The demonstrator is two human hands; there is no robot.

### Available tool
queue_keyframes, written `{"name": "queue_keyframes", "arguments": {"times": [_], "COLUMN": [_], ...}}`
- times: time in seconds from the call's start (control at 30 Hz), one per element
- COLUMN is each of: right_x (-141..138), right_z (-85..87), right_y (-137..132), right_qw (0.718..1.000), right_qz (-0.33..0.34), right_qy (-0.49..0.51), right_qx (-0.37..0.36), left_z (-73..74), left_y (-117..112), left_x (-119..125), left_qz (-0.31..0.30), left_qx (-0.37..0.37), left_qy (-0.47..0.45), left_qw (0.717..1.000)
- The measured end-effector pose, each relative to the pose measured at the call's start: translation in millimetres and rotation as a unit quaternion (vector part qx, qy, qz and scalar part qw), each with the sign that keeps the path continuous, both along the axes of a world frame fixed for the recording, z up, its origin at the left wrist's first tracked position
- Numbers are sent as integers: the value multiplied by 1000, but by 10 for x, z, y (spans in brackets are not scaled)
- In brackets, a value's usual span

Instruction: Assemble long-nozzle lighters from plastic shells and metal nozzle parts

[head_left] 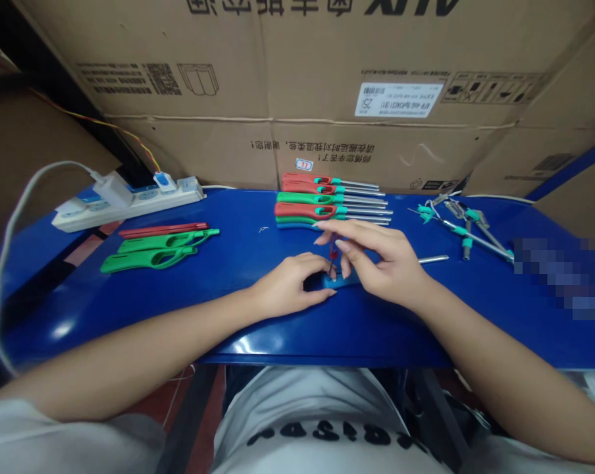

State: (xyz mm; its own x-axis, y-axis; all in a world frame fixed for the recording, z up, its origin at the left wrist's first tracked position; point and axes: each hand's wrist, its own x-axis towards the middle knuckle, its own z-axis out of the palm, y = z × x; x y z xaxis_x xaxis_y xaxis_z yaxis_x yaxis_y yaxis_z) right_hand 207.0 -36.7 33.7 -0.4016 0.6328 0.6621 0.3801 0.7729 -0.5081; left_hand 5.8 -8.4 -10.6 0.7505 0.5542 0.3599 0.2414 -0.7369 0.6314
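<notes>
Blue plastic lighter body (340, 280) lies on tabletop (238, 339) between hands. Left hand (287, 286) curls fingers over it; right hand (389, 266) pinches thin red part (332, 253). Light, stiff, slippery: grip body.

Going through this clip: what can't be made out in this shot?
Head view only:
- Blue plastic part: mostly covered by the left hand and right hand.
- Small red piece: partly hidden by the fingers, too small to identify.
- Right end of the blue table: a pixelated patch blurs whatever lies there.
</notes>
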Motion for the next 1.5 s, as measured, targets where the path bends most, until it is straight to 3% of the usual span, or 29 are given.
{"name": "queue_keyframes", "arguments": {"times": [0.27, 0.4, 0.47, 0.63, 0.83, 1.1, 1.2, 1.37, 1.5], "right_x": [5, -2, -9, -31, -26, 16, -13, -44, -21], "right_z": [73, 33, 22, 39, 47, 7, 20, 84, 113], "right_y": [-7, -14, -19, -24, 0, -10, -19, 0, 23], "right_qw": [979, 968, 972, 995, 979, 957, 971, 997, 993], "right_qz": [-81, -94, -75, -14, -54, -77, -69, 0, -7], "right_qy": [-67, -96, -96, -32, -55, -114, -96, -10, 3], "right_qx": [175, 213, 203, 98, 190, 255, 209, 78, 115], "left_z": [-23, -21, -23, -29, -40, -47, -39, -17, -21], "left_y": [-21, -35, -37, -39, -41, -60, -65, -80, -92], "left_x": [14, 18, 18, 19, 31, 51, 56, 60, 70], "left_qz": [11, 12, 13, 11, 10, 15, 9, 14, 17], "left_qx": [13, 23, 23, 24, 25, 19, 13, 4, 5], "left_qy": [1, 0, 1, 6, 8, 10, 8, 17, 10], "left_qw": [1000, 1000, 1000, 1000, 1000, 1000, 1000, 1000, 1000]}}
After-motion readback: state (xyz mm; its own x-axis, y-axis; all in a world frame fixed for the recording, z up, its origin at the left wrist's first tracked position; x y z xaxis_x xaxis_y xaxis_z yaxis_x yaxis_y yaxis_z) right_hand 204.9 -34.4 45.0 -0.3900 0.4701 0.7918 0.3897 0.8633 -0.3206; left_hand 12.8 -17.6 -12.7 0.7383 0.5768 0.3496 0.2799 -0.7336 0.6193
